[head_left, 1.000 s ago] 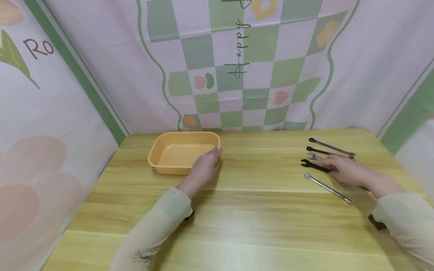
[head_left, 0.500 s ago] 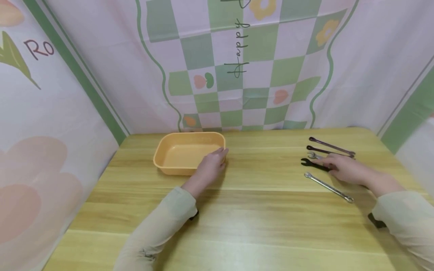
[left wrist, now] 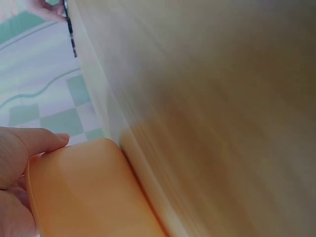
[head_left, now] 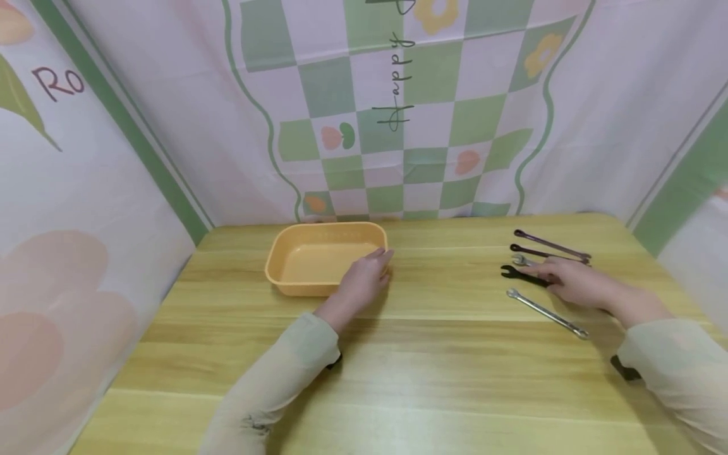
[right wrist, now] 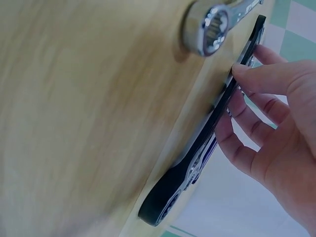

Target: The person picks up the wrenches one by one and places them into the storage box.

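In the head view, my left hand (head_left: 363,278) grips the right-hand rim of a shallow yellow-orange plastic basin (head_left: 304,290), whose visible inside holds nothing. The left wrist view has the thumb along the basin wall (left wrist: 89,192), with the other fingers behind the rim. At the right, my right hand (head_left: 582,285) pinches a black combination wrench (head_left: 516,273) lying on the table. From the right wrist, the thumb is on one side of that wrench (right wrist: 197,143) and fingers on the other. A silver wrench (head_left: 547,313) lies nearer the person. The hand partly covers another silver wrench (head_left: 520,260) just beyond.
Behind the hand lie a dark wrench (head_left: 531,252) and a purple wrench (head_left: 550,243), roughly parallel. All stand on a wooden table (head_left: 432,366). A checkered curtain (head_left: 423,120) hangs along its back edge, with printed cloth at both sides.
The basin has slid to the right across the table with my left hand on its rim. My right hand has stayed at the black wrench.
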Available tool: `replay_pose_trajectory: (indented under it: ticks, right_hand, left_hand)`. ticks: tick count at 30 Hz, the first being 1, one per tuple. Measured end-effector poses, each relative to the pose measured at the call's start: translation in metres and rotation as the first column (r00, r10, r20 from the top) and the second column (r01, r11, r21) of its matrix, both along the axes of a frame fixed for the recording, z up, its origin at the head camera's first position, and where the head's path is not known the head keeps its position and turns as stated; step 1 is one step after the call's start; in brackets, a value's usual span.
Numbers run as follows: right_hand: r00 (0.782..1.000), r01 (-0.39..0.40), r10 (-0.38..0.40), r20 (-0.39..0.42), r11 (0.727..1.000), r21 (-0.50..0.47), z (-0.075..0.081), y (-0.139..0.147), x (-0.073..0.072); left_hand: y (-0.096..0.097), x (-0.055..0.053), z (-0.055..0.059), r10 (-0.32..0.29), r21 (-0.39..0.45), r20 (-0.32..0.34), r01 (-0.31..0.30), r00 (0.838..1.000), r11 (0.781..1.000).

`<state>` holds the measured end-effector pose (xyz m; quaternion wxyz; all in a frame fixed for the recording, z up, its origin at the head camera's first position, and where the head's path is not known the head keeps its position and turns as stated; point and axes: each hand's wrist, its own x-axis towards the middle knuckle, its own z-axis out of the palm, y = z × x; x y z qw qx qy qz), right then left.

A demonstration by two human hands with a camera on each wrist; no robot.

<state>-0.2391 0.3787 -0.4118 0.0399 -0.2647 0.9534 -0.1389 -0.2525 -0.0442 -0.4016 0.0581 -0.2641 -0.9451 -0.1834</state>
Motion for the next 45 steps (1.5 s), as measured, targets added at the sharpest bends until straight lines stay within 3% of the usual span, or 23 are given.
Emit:
replay_pose_trajectory:
  ticks: [11,27,35,45]
  right_hand:
    - [0.999,0.031,-0.030,0.027,0.999,-0.018,0.002,-0.001,-0.001]
    - [0.999,0.027,-0.027,0.027,1.000,0.004,0.002,-0.002,-0.001]
    - [0.999,0.030,-0.030,0.029,1.000,0.002,0.001,-0.001,-0.001]
    - [0.999,0.029,-0.029,0.021,1.000,0.004,0.001,-0.002,0.000]
  left_hand:
    - [0.009,0.000,0.004,-0.025,-0.015,-0.011,0.025,1.000,1.000]
    - [0.026,0.003,0.006,-0.033,-0.046,0.097,0.038,0.995,0.998]
    - [0.032,0.007,0.005,-0.043,-0.011,0.106,0.044,0.993,0.999]
    - [0.043,0.011,0.003,-0.044,-0.037,0.138,0.049,0.990,0.998]
